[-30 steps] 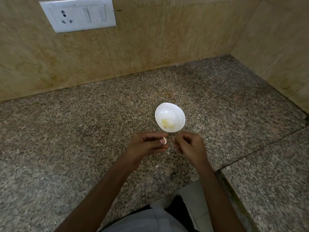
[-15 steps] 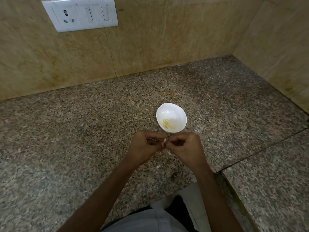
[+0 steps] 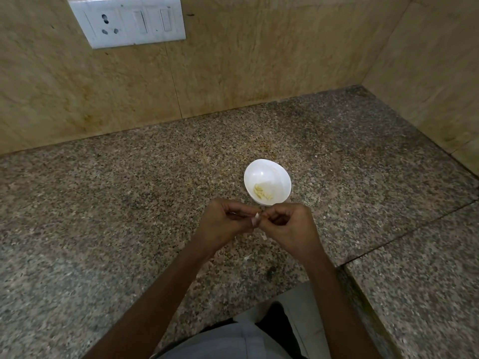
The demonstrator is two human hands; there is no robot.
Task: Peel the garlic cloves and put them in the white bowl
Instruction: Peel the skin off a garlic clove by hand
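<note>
Just on the near side of the white bowl, over the granite counter, I have both hands brought together, knuckles up. The left hand has its fingers curled in, and its thumb and fingertips pinch a garlic clove; only a small pale tip of the clove shows between the two hands. The right hand is curled just as tightly, its fingertips closed on the same clove from the other side, so the hands touch at that point. From here I cannot tell how much skin is left on the clove.

Beyond the hands, the bowl stands on the counter, just past the right hand's knuckles, with a few yellowish peeled cloves lying in its bottom. Below the hands, some pale scraps of skin lie on the granite. A white switch plate is fixed to the tiled wall at the upper left.
</note>
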